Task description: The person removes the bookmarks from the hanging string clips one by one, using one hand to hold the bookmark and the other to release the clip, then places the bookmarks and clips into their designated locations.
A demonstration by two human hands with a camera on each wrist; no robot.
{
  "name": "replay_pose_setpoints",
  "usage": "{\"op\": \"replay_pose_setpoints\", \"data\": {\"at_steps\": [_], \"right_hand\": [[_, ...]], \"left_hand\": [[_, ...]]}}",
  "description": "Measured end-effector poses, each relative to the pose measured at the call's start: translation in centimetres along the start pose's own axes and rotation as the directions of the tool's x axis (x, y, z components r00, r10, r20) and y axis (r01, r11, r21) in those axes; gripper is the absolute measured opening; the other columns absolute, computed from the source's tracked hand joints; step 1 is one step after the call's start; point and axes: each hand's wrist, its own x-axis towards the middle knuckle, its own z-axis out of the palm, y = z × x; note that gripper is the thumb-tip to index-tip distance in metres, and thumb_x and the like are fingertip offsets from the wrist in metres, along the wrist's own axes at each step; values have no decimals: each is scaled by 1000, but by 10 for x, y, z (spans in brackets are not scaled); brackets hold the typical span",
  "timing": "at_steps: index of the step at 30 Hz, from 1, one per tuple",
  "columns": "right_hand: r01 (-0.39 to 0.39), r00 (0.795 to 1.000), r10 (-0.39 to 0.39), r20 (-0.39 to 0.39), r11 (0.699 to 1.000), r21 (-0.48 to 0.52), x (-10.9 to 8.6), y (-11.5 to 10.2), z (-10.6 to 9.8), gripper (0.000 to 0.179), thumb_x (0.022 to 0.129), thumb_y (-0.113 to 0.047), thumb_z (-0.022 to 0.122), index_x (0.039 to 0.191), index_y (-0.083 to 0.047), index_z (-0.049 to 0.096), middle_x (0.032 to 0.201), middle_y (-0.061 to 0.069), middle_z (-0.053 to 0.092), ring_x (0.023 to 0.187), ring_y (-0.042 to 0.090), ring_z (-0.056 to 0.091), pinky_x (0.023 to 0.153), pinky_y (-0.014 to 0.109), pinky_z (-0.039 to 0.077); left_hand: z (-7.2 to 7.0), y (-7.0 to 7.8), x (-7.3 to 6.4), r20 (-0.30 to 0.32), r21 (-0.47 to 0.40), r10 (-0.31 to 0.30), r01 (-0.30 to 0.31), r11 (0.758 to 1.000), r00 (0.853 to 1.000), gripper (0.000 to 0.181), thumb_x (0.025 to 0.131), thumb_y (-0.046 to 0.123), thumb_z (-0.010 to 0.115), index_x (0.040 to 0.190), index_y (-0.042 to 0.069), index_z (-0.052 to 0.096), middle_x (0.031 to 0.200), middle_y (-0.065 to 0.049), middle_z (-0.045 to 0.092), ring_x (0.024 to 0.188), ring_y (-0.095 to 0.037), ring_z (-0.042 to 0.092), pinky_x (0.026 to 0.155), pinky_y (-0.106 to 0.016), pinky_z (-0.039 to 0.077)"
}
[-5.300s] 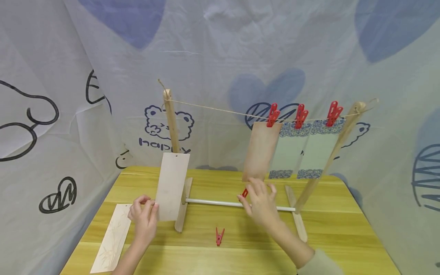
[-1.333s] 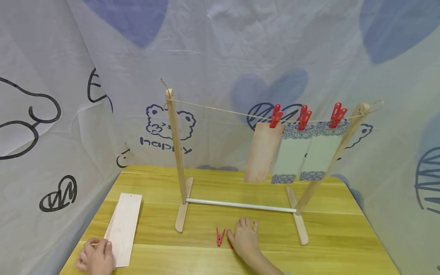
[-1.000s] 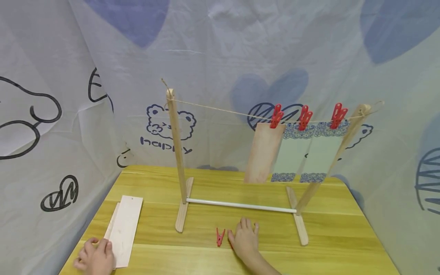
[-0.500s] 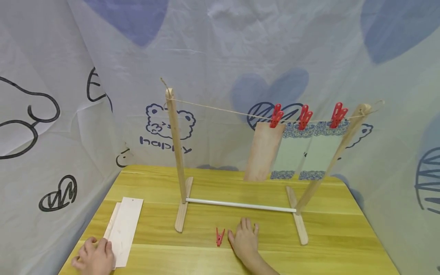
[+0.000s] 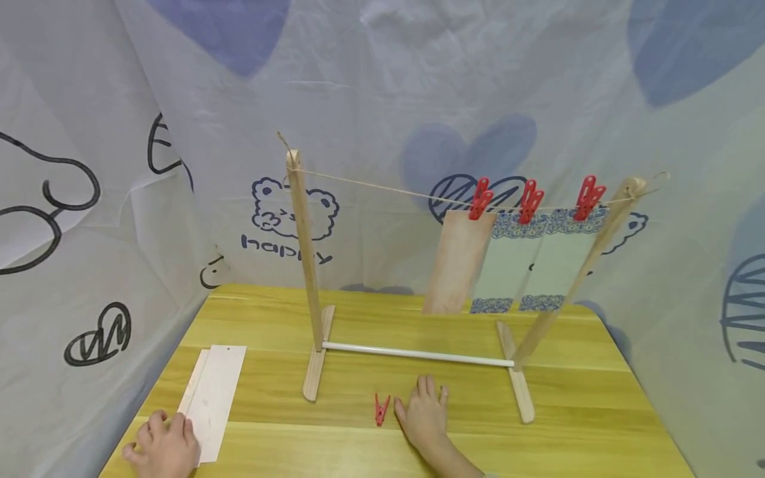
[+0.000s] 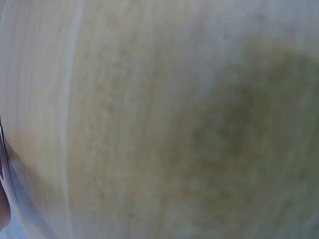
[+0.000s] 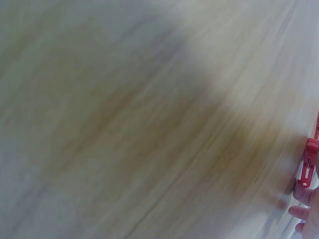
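My left hand (image 5: 164,448) rests on the table at the lower left, its fingers relaxed and slightly bent, fingertips at the edge of two overlapping pale cards (image 5: 218,398). The upper card has a small hole at its far end. Palm down near the table's front middle lies my right hand (image 5: 425,415), fingers extended. A red clothespin (image 5: 380,410) lies just left of its thumb. In the right wrist view, a red clothespin (image 7: 309,162) shows close beside the fingertips at the right edge. Mostly bare tabletop fills the left wrist view.
A wooden stand with a left post (image 5: 306,259), a right post (image 5: 546,312) and a white crossbar (image 5: 412,354) stands behind the hands. From its string (image 5: 370,184) hang a brownish card (image 5: 457,265) and two blue-patterned cards (image 5: 505,269), each under a red clothespin (image 5: 528,202).
The left hand has laid its raised pale card over the other one and nudged it slightly nearer. The right hand, earlier holding a red clothespin below the brownish card, has come down to the table.
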Motion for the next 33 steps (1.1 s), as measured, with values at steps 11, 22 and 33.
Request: {"op": "replay_pose_setpoints", "data": {"at_steps": [11, 22, 33], "right_hand": [[-4, 1000, 4, 10, 1000, -11, 2, -1, 2, 56, 86, -49, 51, 95, 4, 65, 114, 15, 51, 115, 29, 39, 95, 52, 28], [-1, 1000, 1, -4, 1000, -4, 2, -3, 2, 54, 84, -48, 54, 92, 5, 64, 110, 15, 51, 113, 30, 39, 96, 52, 29], [-14, 998, 16, 55, 999, -33, 3, -4, 1, 60, 87, -52, 47, 99, 5, 64, 115, 15, 50, 116, 30, 37, 99, 52, 26]], "left_hand": [[-4, 1, 2, 85, 65, 17, -23, 998, 996, 23, 94, 16, 36, 99, -4, 48, 116, -26, 30, 110, -46, 23, 85, -64, 10], [-5, 3, 5, 134, 83, 3, -15, 996, 991, 24, 94, 15, 38, 101, -6, 46, 117, -27, 27, 112, -47, 20, 86, -64, 8], [-4, 2, 4, 117, 94, -5, -6, 996, 993, 20, 92, 13, 42, 100, -5, 46, 116, -27, 28, 111, -46, 22, 85, -64, 10]]}}
